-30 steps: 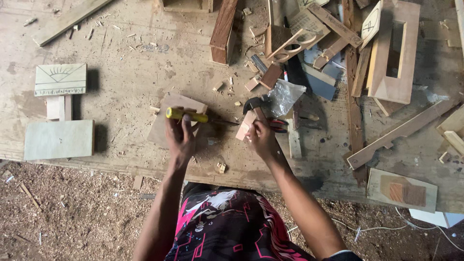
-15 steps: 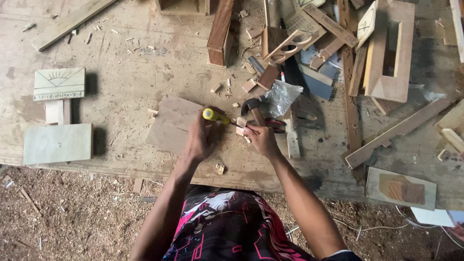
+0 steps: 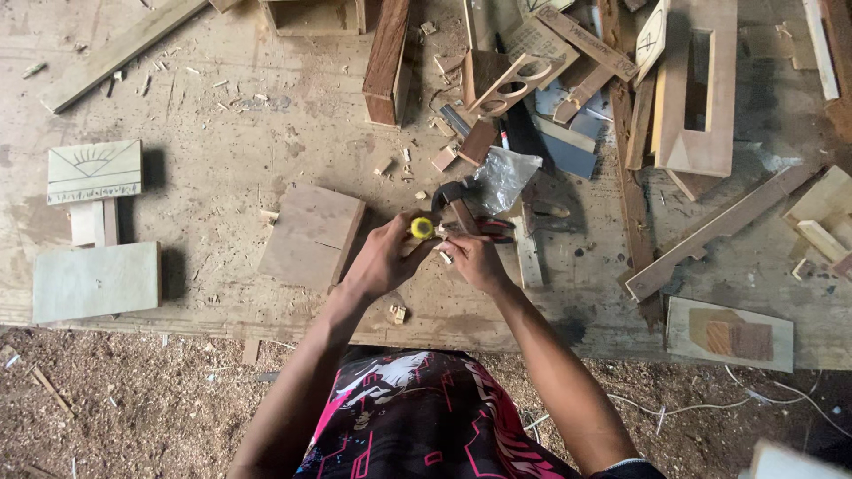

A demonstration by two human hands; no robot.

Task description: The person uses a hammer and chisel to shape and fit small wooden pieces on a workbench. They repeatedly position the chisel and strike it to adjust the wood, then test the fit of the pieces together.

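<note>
Since a moment ago my left hand (image 3: 383, 259) has swung right with the yellow-capped tool (image 3: 421, 228), off the flat wooden board (image 3: 311, 236) and up against my right hand (image 3: 475, 259). Both hands now meet near the front edge of the workbench (image 3: 222, 115). My left fist is clamped on the tool. My right fingers pinch something small that I cannot make out, just beside a hammer (image 3: 457, 208).

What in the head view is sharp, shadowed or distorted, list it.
Head view: daylight comes from the left, so the pale panels cast hard shadows rightward; the left hand and right hand are fairly sharp; the plastic bag glares slightly; the edges bow from wide-angle distortion.
</note>
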